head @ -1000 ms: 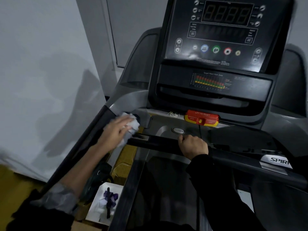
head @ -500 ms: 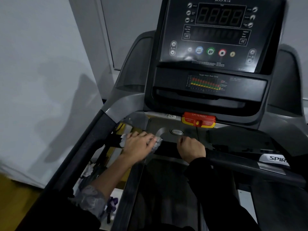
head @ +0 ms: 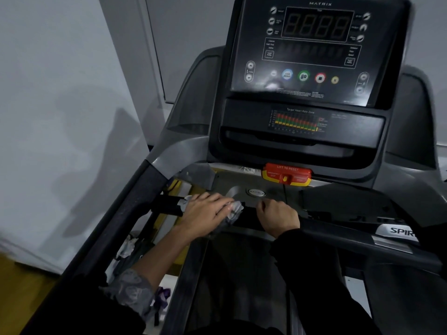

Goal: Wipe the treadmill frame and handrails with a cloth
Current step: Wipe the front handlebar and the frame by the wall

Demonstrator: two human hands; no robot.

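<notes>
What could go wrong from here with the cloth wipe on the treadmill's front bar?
1. The right hand grips the black front crossbar just beside the crumpled white cloth under the left hand; the stretch it covers may go unwiped.
2. The thin black cord below the red-and-yellow emergency stop switch hangs close by; the cloth could snag it.

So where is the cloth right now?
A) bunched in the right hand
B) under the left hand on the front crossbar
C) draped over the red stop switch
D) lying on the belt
B: the cloth pokes out from under the left hand, which rests on it over the crossbar; the right hand grips the bar bare.
</notes>
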